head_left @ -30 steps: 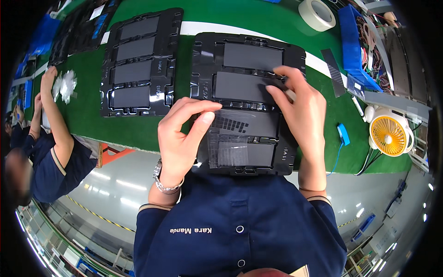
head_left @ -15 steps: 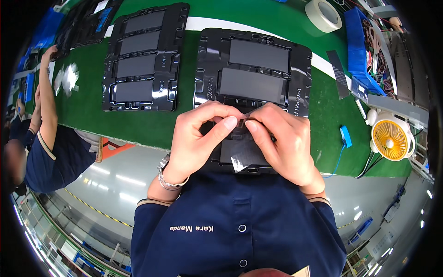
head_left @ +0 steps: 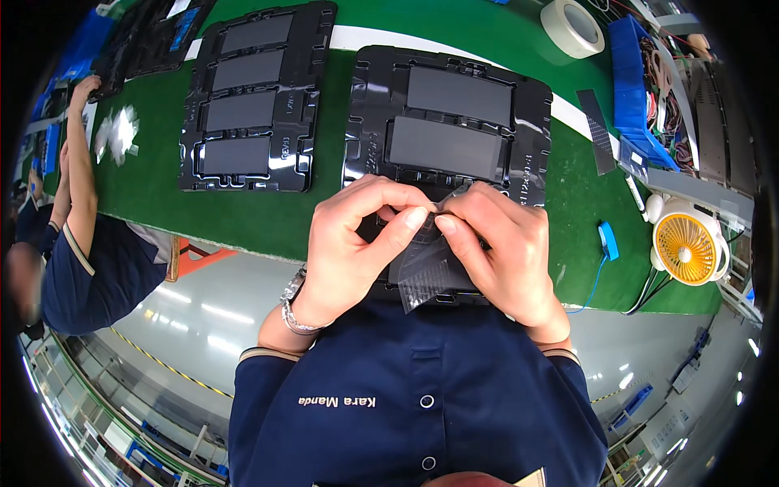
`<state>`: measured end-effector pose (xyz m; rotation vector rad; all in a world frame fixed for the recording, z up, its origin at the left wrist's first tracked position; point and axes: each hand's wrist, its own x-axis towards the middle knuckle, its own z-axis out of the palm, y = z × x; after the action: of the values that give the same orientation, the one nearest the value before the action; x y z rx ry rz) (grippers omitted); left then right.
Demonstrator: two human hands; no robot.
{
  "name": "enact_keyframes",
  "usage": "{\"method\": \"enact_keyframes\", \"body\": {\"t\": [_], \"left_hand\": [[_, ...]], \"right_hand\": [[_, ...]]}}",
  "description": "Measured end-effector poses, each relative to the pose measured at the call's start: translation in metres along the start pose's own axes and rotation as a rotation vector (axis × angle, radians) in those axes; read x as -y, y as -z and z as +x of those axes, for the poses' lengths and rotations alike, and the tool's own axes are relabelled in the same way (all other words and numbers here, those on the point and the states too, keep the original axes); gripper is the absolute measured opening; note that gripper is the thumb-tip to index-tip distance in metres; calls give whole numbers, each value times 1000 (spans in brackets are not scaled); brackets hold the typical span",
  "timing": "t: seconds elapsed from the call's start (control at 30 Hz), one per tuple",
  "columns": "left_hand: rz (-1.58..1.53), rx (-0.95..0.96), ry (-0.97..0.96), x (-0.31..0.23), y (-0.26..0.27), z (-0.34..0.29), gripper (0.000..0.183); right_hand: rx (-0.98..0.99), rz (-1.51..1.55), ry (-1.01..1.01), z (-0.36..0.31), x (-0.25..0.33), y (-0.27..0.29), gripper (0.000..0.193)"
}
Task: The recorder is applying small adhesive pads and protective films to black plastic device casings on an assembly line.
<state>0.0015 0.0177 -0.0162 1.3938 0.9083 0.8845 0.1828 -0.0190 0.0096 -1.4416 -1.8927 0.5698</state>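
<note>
Head view: thin glossy film (head_left: 423, 272) between fingertips (head_left: 415, 217)

Directly ahead on the desk (head_left: 268, 219): a moulded tray (head_left: 531, 122) with two flat panels (head_left: 458, 93) in its far slots. Over its near edge: left hand (head_left: 357, 243) and right hand (head_left: 503, 252), fingertips meeting on a film sheet (head_left: 426, 268). Left of it: a second tray (head_left: 256, 97), four panels in a column. Far right: a tape roll (head_left: 572, 26), a parts bin (head_left: 637, 89); nearer, at the desk's right end, a small fan (head_left: 686, 247). Far left: another person's arm (head_left: 81, 170).

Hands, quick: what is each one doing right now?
Left hand: pinched on the clear film sheet.
Right hand: pinched on the same film's top edge.
</note>
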Motion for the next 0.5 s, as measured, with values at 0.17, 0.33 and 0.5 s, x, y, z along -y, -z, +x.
{"method": "enact_keyframes", "body": {"t": [0.17,0.33,0.5], "left_hand": [[97,2,-59,-2,-1,1,10],[221,60,-54,-7,-2,8,6],[512,135,-287,-8,3,48,4]], "right_hand": [[6,-21,-4,-1,-1,1,12],[-41,-66,22,0,-3,5,13],[-198,105,-49,1,-8,23,10]]}}
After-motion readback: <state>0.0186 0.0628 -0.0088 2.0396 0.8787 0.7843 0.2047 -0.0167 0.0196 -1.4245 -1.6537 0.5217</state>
